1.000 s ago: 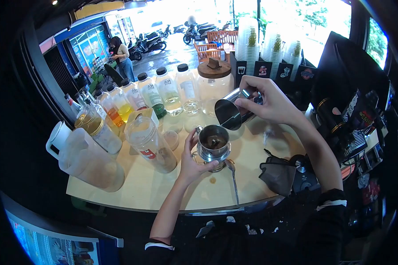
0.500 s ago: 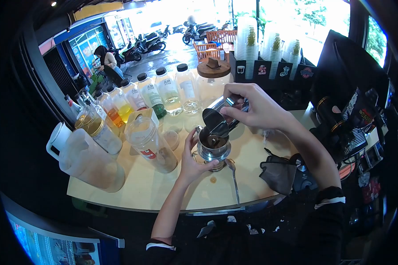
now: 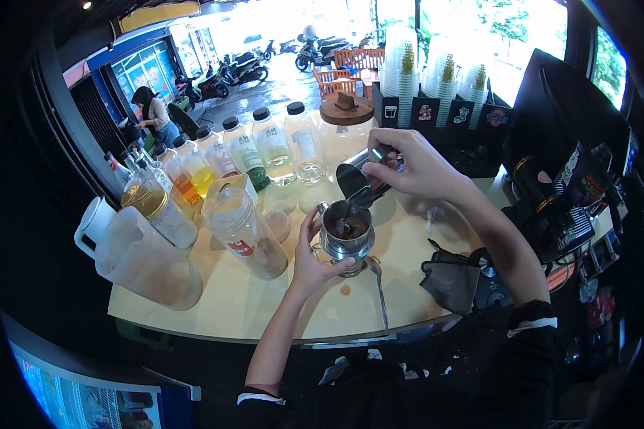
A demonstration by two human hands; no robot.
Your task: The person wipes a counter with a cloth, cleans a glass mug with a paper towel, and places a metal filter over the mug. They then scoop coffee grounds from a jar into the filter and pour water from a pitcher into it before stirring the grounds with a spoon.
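Note:
A metal coffee drip filter (image 3: 345, 244) with dark coffee inside stands on a small cup, whose lower part is mostly hidden. My left hand (image 3: 312, 266) is closed around the filter, thumb in front and fingers on its left side. In my right hand (image 3: 416, 166) is a shiny metal pitcher (image 3: 352, 180), gripped by its handle and tilted with its spout just over the filter's opening. Whether liquid is running from the spout I cannot make out clearly. To the right of the cup lies a spoon (image 3: 378, 292), and a small brown spill (image 3: 345, 291) marks the table in front.
On the left stand a plastic jug (image 3: 147, 261), a clear pitcher (image 3: 243, 232) and several syrup bottles (image 3: 270, 154). Behind is a wood-lidded jar (image 3: 347, 111); stacked cups (image 3: 440, 79) fill a black holder. A dark cloth (image 3: 449, 280) lies right. Another person (image 3: 154, 118) stands outside.
My right hand has raised the pitcher slightly, its spout moving up and to the right. My left hand stays on the filter. The person outside has shifted left.

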